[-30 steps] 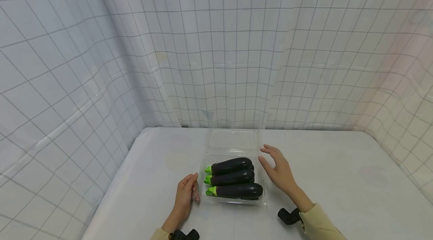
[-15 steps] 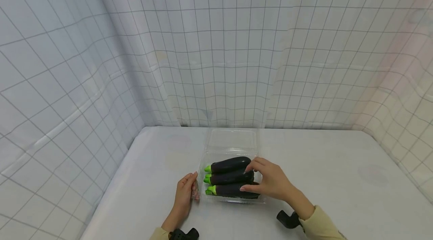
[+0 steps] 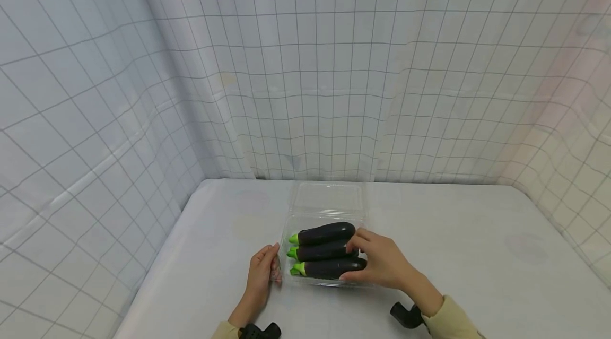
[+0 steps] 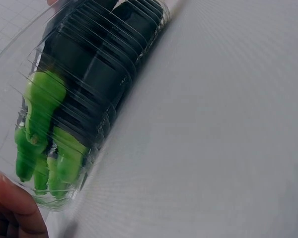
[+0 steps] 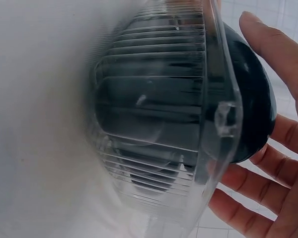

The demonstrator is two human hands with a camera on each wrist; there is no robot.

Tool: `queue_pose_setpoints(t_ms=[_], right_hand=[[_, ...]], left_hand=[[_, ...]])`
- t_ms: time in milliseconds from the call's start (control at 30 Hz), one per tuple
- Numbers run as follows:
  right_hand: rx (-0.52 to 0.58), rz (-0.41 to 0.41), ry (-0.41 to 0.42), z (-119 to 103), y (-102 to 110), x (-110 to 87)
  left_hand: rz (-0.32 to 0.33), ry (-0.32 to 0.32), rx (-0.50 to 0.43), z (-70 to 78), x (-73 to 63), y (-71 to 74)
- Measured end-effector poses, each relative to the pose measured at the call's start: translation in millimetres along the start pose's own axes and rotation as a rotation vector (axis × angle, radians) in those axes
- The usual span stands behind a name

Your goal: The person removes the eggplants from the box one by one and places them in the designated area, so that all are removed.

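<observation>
A clear plastic clamshell container (image 3: 329, 284) lies on the white table with its lid (image 3: 328, 198) folded back. Several dark eggplants with green stems fill it, stems to the left; the top ones show best. My right hand (image 3: 379, 262) grips the blunt right end of the nearest eggplant (image 3: 329, 268), thumb on its near side and fingers on the far side. That rounded end (image 5: 251, 99) bulges above the rim in the right wrist view. My left hand (image 3: 260, 270) holds the container's left edge, and its thumb (image 4: 20, 201) is at the rim near the green stems (image 4: 44, 99).
White cloth covers the table (image 3: 477, 254). A white grid-patterned curtain (image 3: 315, 89) hangs along the back and both sides. Black wrist cameras (image 3: 406, 315) sit below the hands.
My right hand has come in leftward from beside the container and closed around the nearest eggplant, which has shifted slightly. My left hand has stayed at the container's edge.
</observation>
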State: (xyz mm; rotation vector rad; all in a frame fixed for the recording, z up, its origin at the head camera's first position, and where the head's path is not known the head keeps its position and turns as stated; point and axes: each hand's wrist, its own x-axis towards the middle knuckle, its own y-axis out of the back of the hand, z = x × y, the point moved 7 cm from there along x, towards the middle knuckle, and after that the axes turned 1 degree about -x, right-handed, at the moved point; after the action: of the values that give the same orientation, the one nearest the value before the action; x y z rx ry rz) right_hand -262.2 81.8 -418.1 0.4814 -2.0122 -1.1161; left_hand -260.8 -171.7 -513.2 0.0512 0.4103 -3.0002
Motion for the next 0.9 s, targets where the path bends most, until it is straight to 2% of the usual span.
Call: queue_pose_setpoints(t_ms=[367,900], right_hand=[[-0.004,-0.031,-0.041,3.0,-3.7,-3.2],[0.016,-0.092,-0.040,1.3,-4.9,-2.7]], left_hand=[[-0.006,0.013,-0.001,-1.7,2.5,1.2],[-0.016,-0.017,-0.016,-0.2,2.1,0.9]])
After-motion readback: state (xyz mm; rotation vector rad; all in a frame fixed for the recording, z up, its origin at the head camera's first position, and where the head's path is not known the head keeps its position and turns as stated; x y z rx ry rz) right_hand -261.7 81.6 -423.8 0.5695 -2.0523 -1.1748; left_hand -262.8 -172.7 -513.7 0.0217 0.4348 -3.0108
